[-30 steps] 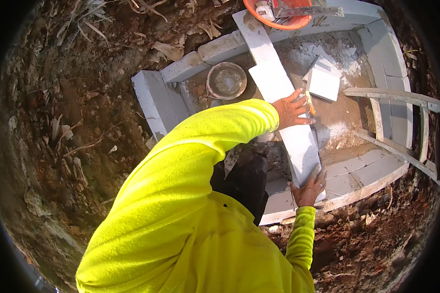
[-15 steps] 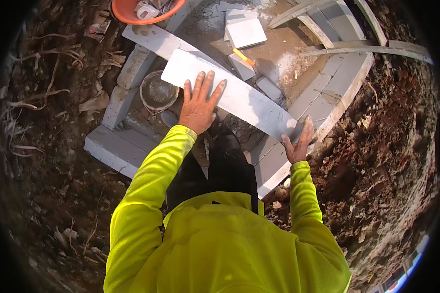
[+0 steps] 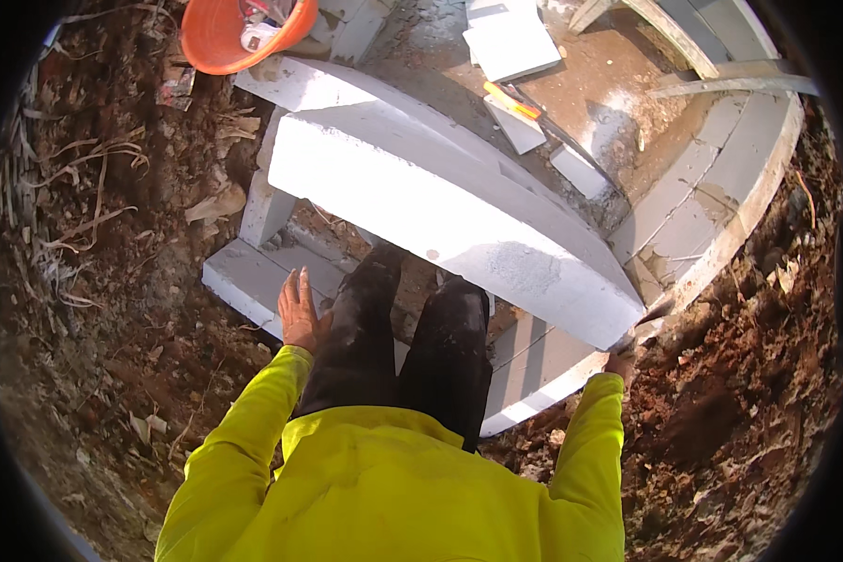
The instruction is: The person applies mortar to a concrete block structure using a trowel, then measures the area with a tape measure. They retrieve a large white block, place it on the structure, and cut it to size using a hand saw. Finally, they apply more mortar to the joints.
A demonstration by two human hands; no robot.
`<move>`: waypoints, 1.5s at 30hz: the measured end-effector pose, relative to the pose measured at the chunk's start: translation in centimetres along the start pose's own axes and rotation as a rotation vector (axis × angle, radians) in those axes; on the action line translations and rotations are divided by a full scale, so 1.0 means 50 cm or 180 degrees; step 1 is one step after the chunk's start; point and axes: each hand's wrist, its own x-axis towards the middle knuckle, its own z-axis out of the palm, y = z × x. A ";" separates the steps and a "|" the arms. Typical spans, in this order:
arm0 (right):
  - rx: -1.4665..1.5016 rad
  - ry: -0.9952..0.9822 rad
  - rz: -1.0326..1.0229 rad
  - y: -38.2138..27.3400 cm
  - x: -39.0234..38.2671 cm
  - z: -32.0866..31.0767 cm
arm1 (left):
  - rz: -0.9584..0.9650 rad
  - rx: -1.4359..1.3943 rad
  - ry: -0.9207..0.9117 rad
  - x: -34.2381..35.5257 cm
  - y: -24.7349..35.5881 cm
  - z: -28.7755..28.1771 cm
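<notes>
A long pale grey block lies slantwise across the middle with its near side lit white. It looks tilted, its upper face sloping away from me. My left hand is off the block, fingers spread, beside my left thigh and above the lower left masonry. At the block's right end, just under its corner, is my right hand; its fingers are hidden, so its grip does not show. Behind the block, another long pale piece shows at the upper left.
An orange bucket with items in it stands at the upper left. White slabs, an orange-handled tool and smaller pieces lie beyond the block. A curved block wall runs on the right. Rough soil surrounds everything.
The block has tipped from lying flat and now shows a broad near side. My left hand has left its top and moved down and left. My right hand has shifted down at its right end.
</notes>
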 end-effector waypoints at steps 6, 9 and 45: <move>0.5880 0.0406 0.2535 -0.032 -0.076 -0.346 | -0.0915 -0.0199 0.0024 -0.096 -0.007 0.007; 0.6105 0.1994 0.2369 -0.001 -0.196 -0.470 | -0.0892 -0.0706 0.0106 -0.084 -0.037 0.014; 0.2318 0.0947 -0.4254 -1.278 -0.028 -1.271 | -0.2415 -0.4534 0.2002 0.169 -0.103 0.447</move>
